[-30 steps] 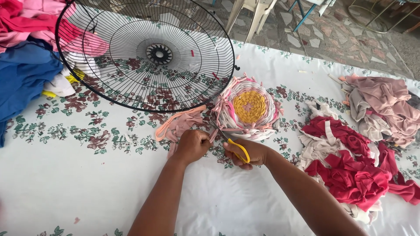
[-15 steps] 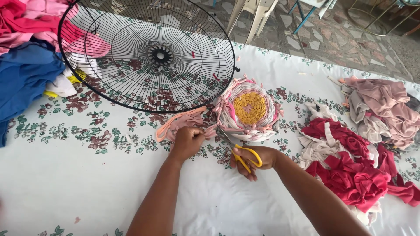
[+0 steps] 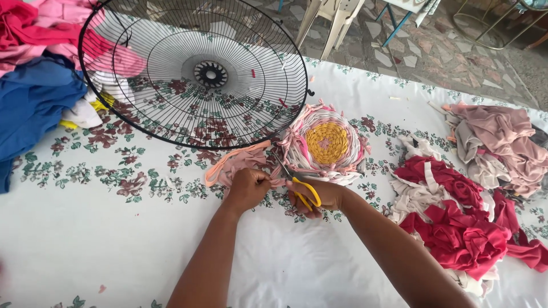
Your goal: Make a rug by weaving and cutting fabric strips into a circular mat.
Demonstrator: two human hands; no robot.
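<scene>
Far left on the bench (image 3: 85,239): one heap of cloth (image 3: 40,74), blue below, pink and red above, a bit of yellow and white at its edge. Next to it, one black wire fan guard (image 3: 194,74), round, tilted, its lower rim resting on the flowered sheet.

Below the guard's rim, one pink strip (image 3: 234,162), pale salmon, soft, folded into a loop with a lighter hem along its outer edge. Lying flat on the bench, just left of the round mat and touching it. Left hand (image 3: 246,188) closed over the strip's right end, fingers curled tight, pinching the fabric.

Right hand (image 3: 319,197) wrapped through the yellow handles of one pair of scissors (image 3: 297,182), grip closed on them; blades pointing up and left toward the strip, between the two hands. Cannot tell how far apart the blades stand.

Just above the hands, one round woven mat (image 3: 325,142): yellow centre, rings of white and pink around it, loose pink ends sticking out at the edge.

Further right, one pile of red and cream scraps (image 3: 456,217), tangled. Behind it at the far right, one pile of dusty-pink cloth (image 3: 502,142). Two hands in all, both the person's own.
</scene>
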